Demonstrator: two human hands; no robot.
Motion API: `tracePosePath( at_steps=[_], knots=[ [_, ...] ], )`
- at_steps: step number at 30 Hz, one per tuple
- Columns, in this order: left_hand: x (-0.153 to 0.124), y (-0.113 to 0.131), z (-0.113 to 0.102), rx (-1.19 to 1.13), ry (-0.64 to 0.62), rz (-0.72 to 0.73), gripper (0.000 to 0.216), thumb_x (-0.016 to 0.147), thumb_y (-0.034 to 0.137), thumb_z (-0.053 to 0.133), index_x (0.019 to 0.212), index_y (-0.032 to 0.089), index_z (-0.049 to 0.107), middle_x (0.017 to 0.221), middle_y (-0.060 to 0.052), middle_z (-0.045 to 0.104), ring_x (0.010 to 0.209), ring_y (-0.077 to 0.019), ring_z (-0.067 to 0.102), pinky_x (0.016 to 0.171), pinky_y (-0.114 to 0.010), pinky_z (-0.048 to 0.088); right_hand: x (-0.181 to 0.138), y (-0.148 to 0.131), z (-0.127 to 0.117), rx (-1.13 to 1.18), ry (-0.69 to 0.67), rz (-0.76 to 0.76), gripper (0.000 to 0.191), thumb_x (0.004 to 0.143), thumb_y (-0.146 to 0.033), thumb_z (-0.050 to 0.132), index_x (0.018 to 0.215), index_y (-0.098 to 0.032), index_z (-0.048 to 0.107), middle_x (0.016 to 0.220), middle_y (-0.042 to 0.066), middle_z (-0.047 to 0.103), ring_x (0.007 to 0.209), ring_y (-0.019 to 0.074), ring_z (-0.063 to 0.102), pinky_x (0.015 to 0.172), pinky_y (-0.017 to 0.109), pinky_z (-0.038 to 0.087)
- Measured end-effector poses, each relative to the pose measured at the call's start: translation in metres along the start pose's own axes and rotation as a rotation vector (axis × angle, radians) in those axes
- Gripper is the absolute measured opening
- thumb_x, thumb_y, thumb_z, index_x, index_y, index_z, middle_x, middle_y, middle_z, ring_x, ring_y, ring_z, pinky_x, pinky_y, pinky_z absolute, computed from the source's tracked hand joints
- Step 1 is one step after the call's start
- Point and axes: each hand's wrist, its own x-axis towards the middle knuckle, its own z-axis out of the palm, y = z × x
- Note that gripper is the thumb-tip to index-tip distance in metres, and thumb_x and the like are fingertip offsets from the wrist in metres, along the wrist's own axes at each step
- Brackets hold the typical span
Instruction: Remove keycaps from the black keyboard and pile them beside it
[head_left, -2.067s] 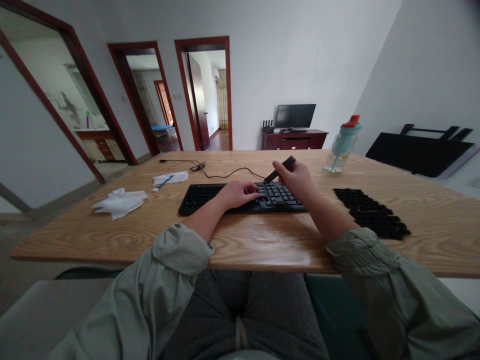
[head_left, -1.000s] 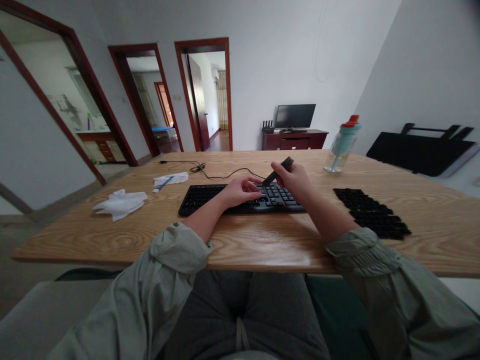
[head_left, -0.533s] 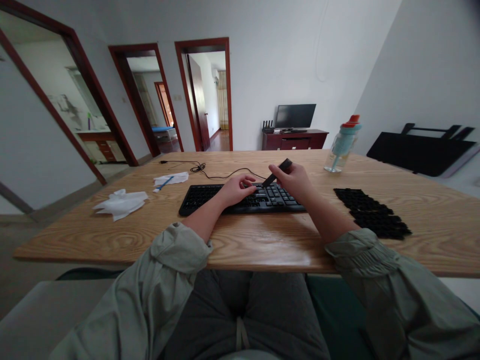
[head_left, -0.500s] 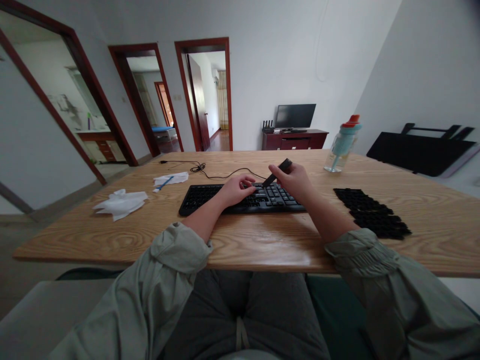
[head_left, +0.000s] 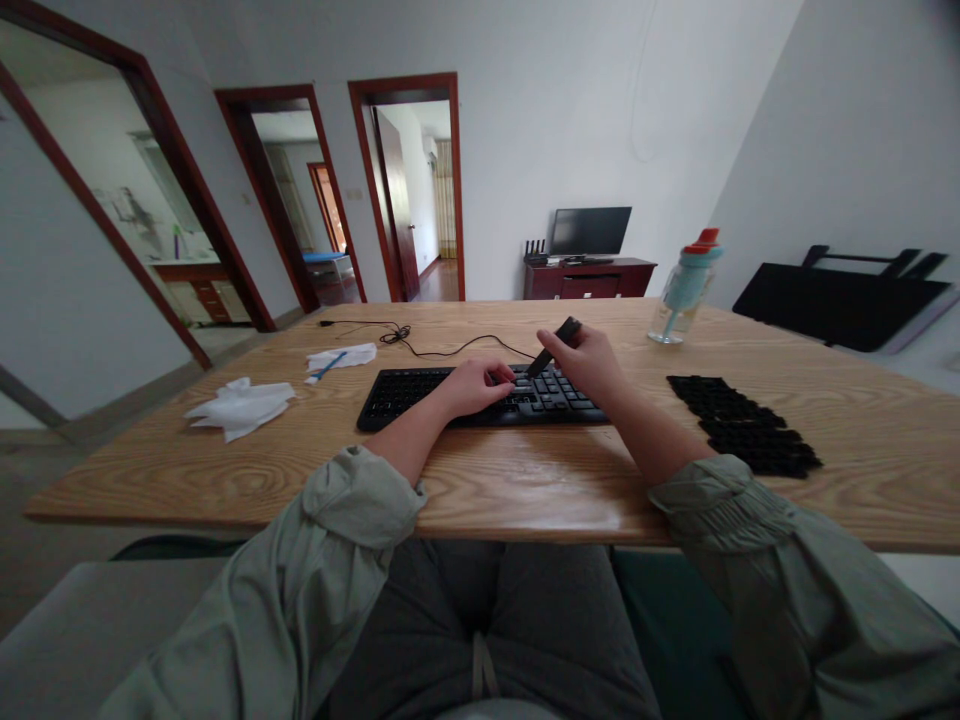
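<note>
A black keyboard (head_left: 405, 398) lies on the wooden table in front of me, its right and middle parts partly covered by my hands. My left hand (head_left: 480, 385) rests over the keyboard's middle, fingers curled and tips drawn close together at the keys; anything between them is too small to make out. In my right hand (head_left: 589, 358) is a slim black bar-shaped tool (head_left: 553, 346), gripped by its upper part and slanting down. Its lower end meets or hovers just over the keys, close to my left fingertips.
Rows of small black pieces, apparently keycaps (head_left: 739, 425), lie right of the keyboard. Behind them stands a water bottle (head_left: 681, 290). At left are crumpled white tissue (head_left: 244, 408) and a blue-handled tool (head_left: 328, 366) on another tissue. The keyboard's cable (head_left: 450, 350) runs behind it.
My left fingers have drawn closer together and shifted slightly right toward the tool's tip. The tool has tilted a little; my right hand has hardly moved.
</note>
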Motion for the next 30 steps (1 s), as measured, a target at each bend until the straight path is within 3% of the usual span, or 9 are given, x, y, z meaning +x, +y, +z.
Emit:
tracePosePath(
  at_steps=[10,20,30],
  knots=[
    [-0.0009,0.0013,0.0005,0.016,-0.056,-0.001,0.029,0.082,0.036,0.066,0.097,0.014,0.075,0.082,-0.005,0.073,0.068,-0.013,0.06,0.065,-0.026,0.048,-0.0004,-0.0021,-0.0006,-0.003,0.011,0.037,0.047,0.081,-0.058,0.057,0.057,-0.018,0.051,0.051,0.001,0.053,0.05,0.0118,0.045,0.049,0.026,0.032],
    [-0.0011,0.0038,-0.0019,0.086,0.003,-0.017,0.022,0.082,0.027,0.061,0.095,0.014,0.074,0.087,-0.005,0.074,0.073,-0.014,0.061,0.073,-0.028,0.049,0.001,0.0023,0.0002,-0.068,0.025,0.008,0.048,0.08,-0.06,0.057,0.059,-0.017,0.055,0.054,0.002,0.056,0.054,0.0133,0.046,0.051,0.026,0.032],
    [-0.0015,-0.0049,0.0007,0.169,-0.035,0.039,0.018,0.081,0.03,0.064,0.09,0.017,0.073,0.082,-0.002,0.072,0.069,-0.0127,0.06,0.067,-0.025,0.046,-0.0012,0.0061,0.0069,-0.106,0.117,0.063,0.049,0.078,-0.062,0.059,0.06,-0.017,0.059,0.058,0.005,0.062,0.055,0.0149,0.05,0.054,0.027,0.032]
  ],
)
